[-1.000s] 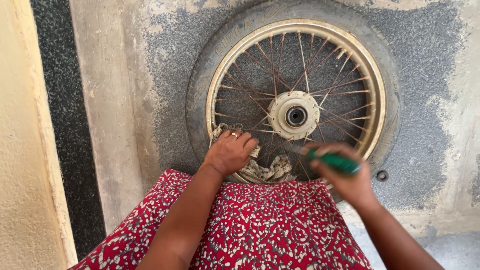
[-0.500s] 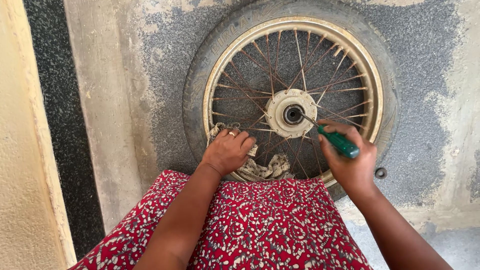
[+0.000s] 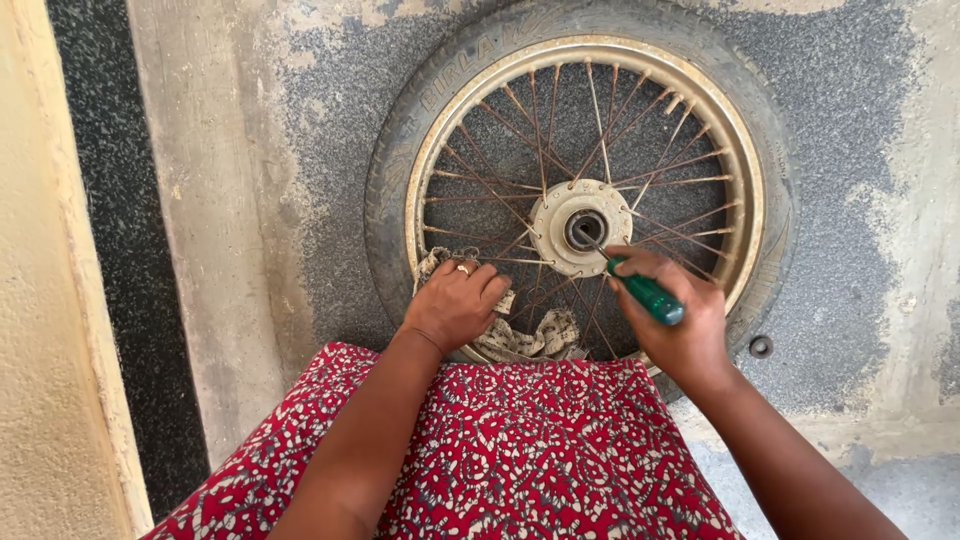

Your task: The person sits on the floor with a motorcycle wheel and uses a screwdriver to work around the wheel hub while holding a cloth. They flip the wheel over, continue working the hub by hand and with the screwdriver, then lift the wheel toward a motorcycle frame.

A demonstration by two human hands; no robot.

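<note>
Gripping a green-handled screwdriver (image 3: 645, 292), the right hand (image 3: 680, 320) angles its shaft up-left into the spoked wheel's pale metal hub (image 3: 580, 228), while the left hand (image 3: 455, 305) lies farther left, pressing a crumpled patterned rag (image 3: 530, 338) on the rim.

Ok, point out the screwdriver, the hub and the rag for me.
screwdriver (image 3: 648, 296), head view, on its green handle.
hub (image 3: 556, 215), head view, on its pale flange left of the bore.
rag (image 3: 535, 338), head view, on the folds right of the left hand.
</note>
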